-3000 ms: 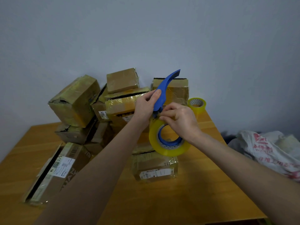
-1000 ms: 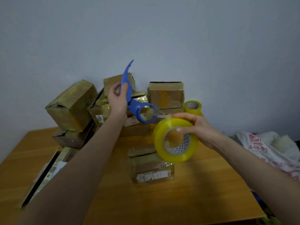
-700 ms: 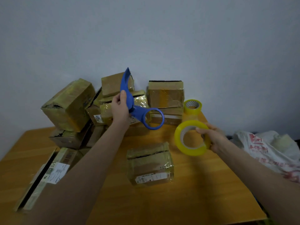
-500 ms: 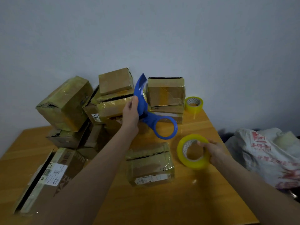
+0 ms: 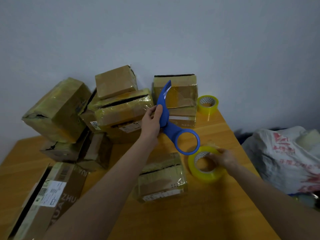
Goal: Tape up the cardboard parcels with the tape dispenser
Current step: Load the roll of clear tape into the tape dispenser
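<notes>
My left hand [image 5: 151, 124] grips the handle of the blue tape dispenser [image 5: 174, 129] and holds it in the air; its ring is empty. My right hand [image 5: 223, 158] holds a yellow tape roll [image 5: 205, 172] by its rim, low over the wooden table [image 5: 199, 213], just below the dispenser's ring. A small taped cardboard parcel [image 5: 161, 177] lies on the table between my forearms. Several taped parcels [image 5: 121, 108] are piled against the wall behind it.
A second yellow tape roll [image 5: 207, 104] stands at the table's back right corner. A long flat box [image 5: 45, 196] with a white label lies at the front left. A white plastic bag [image 5: 285, 156] with red print sits beyond the table's right edge.
The tape roll has come off the dispenser's ring. My right hand has carried it down and to the right, close to the table. My left hand has kept the dispenser raised.
</notes>
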The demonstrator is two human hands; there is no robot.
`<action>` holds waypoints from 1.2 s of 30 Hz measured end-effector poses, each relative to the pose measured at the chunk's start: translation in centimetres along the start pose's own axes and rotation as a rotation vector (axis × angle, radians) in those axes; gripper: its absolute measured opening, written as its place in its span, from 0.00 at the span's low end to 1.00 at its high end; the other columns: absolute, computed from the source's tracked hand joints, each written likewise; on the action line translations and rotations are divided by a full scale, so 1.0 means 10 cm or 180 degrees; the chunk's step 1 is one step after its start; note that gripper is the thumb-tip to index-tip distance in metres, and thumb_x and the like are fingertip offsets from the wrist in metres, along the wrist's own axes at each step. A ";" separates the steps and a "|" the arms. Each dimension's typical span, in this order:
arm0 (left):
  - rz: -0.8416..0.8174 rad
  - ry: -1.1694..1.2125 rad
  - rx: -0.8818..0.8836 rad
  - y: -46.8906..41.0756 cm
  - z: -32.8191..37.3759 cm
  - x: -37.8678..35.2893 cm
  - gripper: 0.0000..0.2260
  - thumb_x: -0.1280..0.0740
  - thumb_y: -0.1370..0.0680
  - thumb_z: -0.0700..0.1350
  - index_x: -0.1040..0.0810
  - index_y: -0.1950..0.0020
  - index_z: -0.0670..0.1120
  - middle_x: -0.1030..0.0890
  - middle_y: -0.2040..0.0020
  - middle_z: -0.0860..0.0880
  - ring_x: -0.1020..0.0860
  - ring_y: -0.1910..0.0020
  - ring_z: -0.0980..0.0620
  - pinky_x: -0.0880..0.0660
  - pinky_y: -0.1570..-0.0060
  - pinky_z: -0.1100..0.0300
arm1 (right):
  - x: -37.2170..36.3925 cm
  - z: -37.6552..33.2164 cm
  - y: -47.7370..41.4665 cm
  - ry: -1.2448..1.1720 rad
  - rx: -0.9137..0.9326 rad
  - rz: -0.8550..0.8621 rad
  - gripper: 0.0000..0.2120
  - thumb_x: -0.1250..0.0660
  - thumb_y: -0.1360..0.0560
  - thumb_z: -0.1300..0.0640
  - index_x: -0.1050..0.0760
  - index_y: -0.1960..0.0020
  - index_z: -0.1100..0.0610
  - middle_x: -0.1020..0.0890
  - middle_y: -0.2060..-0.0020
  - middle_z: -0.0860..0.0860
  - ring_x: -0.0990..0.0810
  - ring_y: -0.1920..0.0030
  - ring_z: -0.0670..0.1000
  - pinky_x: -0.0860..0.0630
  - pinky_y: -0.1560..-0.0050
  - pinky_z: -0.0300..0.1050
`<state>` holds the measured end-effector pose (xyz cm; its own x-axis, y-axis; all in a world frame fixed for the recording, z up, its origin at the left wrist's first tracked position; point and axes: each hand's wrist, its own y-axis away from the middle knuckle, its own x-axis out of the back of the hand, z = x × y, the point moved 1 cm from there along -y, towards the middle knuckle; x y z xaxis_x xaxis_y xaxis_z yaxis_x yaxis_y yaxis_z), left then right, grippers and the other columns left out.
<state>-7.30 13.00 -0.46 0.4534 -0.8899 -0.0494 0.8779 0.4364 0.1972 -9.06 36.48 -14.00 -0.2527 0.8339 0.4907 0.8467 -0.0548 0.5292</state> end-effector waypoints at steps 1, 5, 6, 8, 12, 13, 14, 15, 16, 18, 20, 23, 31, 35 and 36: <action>-0.0107 -0.0029 -0.0044 -0.02 0.00 -0.01 0.17 0.36 0.21 0.52 0.27 0.35 0.46 0.20 0.48 0.49 0.20 0.55 0.54 0.21 0.63 0.64 | 0.06 -0.08 0.02 0.0227 0.0160 0.0147 0.27 0.33 0.22 0.49 0.32 0.29 0.63 0.24 0.38 0.63 0.26 0.38 0.64 0.28 0.40 0.57; -0.0539 -0.0414 -0.0298 -0.07 0.08 -0.11 0.19 0.32 0.23 0.49 0.26 0.33 0.47 0.20 0.45 0.47 0.20 0.51 0.53 0.22 0.59 0.63 | 0.35 -0.75 0.23 -0.0586 0.1517 0.1639 0.24 0.32 0.24 0.49 0.29 0.34 0.60 0.27 0.37 0.58 0.28 0.36 0.57 0.31 0.36 0.51; -0.0658 -0.0520 -0.0347 -0.08 0.10 -0.15 0.20 0.30 0.24 0.48 0.26 0.32 0.47 0.20 0.42 0.46 0.20 0.49 0.51 0.21 0.55 0.61 | 0.43 -0.95 0.32 -0.0845 0.1897 0.1869 0.26 0.28 0.27 0.48 0.30 0.34 0.59 0.29 0.37 0.56 0.29 0.36 0.54 0.32 0.36 0.49; -0.0911 -0.0779 -0.0472 -0.12 0.14 -0.24 0.24 0.28 0.26 0.47 0.28 0.31 0.47 0.22 0.39 0.43 0.22 0.43 0.48 0.22 0.46 0.56 | 0.56 -1.29 0.49 -0.0492 0.2627 0.1892 0.37 0.24 0.33 0.43 0.32 0.31 0.57 0.31 0.34 0.54 0.33 0.31 0.52 0.35 0.32 0.46; -0.1432 -0.1434 -0.0779 -0.18 0.22 -0.44 0.34 0.23 0.31 0.47 0.33 0.28 0.50 0.24 0.42 0.48 0.24 0.42 0.50 0.26 0.42 0.58 | 0.81 -1.64 0.57 0.2286 0.2776 0.1021 0.52 0.29 0.39 0.29 0.44 0.23 0.51 0.37 0.25 0.51 0.48 0.22 0.54 0.56 0.25 0.59; -0.1564 -0.1487 -0.0795 -0.19 0.22 -0.49 0.36 0.22 0.32 0.45 0.34 0.28 0.50 0.24 0.44 0.49 0.23 0.43 0.50 0.25 0.45 0.60 | 0.87 -1.66 0.57 0.2708 0.2481 0.0795 0.52 0.31 0.38 0.28 0.44 0.23 0.49 0.34 0.26 0.50 0.44 0.23 0.54 0.57 0.26 0.61; -0.1713 -0.1564 -0.0824 -0.19 0.22 -0.54 0.37 0.22 0.33 0.44 0.34 0.27 0.50 0.24 0.45 0.50 0.23 0.46 0.51 0.24 0.49 0.65 | 0.93 -1.67 0.56 0.2955 0.2168 0.0610 0.51 0.32 0.38 0.27 0.43 0.23 0.48 0.31 0.29 0.50 0.37 0.26 0.54 0.54 0.27 0.63; -0.1873 -0.1672 -0.0872 -0.19 0.21 -0.59 0.38 0.21 0.33 0.44 0.35 0.27 0.50 0.24 0.47 0.53 0.22 0.48 0.54 0.24 0.54 0.68 | 0.98 -1.67 0.54 0.3037 0.1933 0.0438 0.50 0.32 0.38 0.27 0.42 0.24 0.49 0.27 0.33 0.50 0.31 0.31 0.55 0.48 0.28 0.63; -0.2013 -0.1748 -0.0907 -0.19 0.18 -0.65 0.38 0.21 0.33 0.44 0.35 0.27 0.50 0.25 0.48 0.55 0.22 0.50 0.57 0.24 0.58 0.71 | 1.02 -1.65 0.52 0.2975 0.1814 0.0244 0.48 0.31 0.37 0.29 0.39 0.24 0.51 0.25 0.37 0.52 0.27 0.36 0.55 0.39 0.30 0.60; -0.2149 -0.1750 -0.0910 -0.21 0.14 -0.76 0.38 0.21 0.33 0.44 0.35 0.27 0.51 0.25 0.48 0.55 0.22 0.52 0.60 0.24 0.60 0.72 | 1.08 -1.61 0.44 0.2507 0.1797 -0.0203 0.42 0.27 0.34 0.35 0.33 0.29 0.57 0.22 0.44 0.54 0.23 0.44 0.55 0.28 0.38 0.54; -0.2213 -0.1663 -0.0831 -0.26 0.11 -0.85 0.37 0.22 0.32 0.44 0.36 0.27 0.51 0.24 0.46 0.53 0.22 0.49 0.57 0.24 0.59 0.71 | 1.13 -1.51 0.32 0.1803 0.1793 -0.0577 0.32 0.26 0.33 0.40 0.26 0.36 0.58 0.20 0.47 0.54 0.22 0.47 0.55 0.25 0.45 0.47; -0.1995 -0.1591 -0.0761 -0.44 0.07 -0.97 0.38 0.24 0.30 0.47 0.39 0.24 0.51 0.27 0.37 0.52 0.27 0.39 0.56 0.26 0.52 0.69 | 1.23 -1.31 0.01 0.0707 0.1605 -0.0648 0.21 0.24 0.34 0.43 0.20 0.48 0.55 0.19 0.55 0.51 0.22 0.53 0.50 0.29 0.57 0.39; -0.1366 -0.2226 -0.0092 -0.81 -0.30 -1.43 0.26 0.28 0.26 0.43 0.31 0.29 0.46 0.25 0.45 0.54 0.25 0.45 0.53 0.27 0.49 0.59 | 1.58 -1.00 -0.87 -0.1129 0.0644 -0.0916 0.24 0.24 0.37 0.41 0.23 0.49 0.55 0.20 0.52 0.49 0.20 0.53 0.49 0.25 0.59 0.43; -0.0871 -0.1766 0.0074 -0.98 -0.42 -1.83 0.14 0.35 0.21 0.41 0.25 0.36 0.41 0.21 0.51 0.47 0.24 0.56 0.53 0.26 0.55 0.59 | 1.64 -0.99 -1.22 -0.1630 0.0371 -0.1036 0.27 0.25 0.34 0.41 0.24 0.41 0.54 0.18 0.45 0.54 0.19 0.45 0.52 0.22 0.48 0.50; -0.0886 -0.1787 0.0122 -1.03 -0.46 -1.90 0.12 0.36 0.20 0.41 0.24 0.38 0.42 0.22 0.56 0.49 0.25 0.59 0.56 0.28 0.58 0.61 | 1.65 -0.98 -1.30 -0.1656 0.0317 -0.1069 0.29 0.25 0.35 0.41 0.24 0.40 0.55 0.18 0.45 0.56 0.19 0.45 0.54 0.22 0.45 0.51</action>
<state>-24.21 26.00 -6.07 0.0496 -0.9081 0.4159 0.9406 0.1826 0.2863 -28.83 45.62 -6.03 -0.2726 0.9563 -0.1058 0.8066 0.2871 0.5167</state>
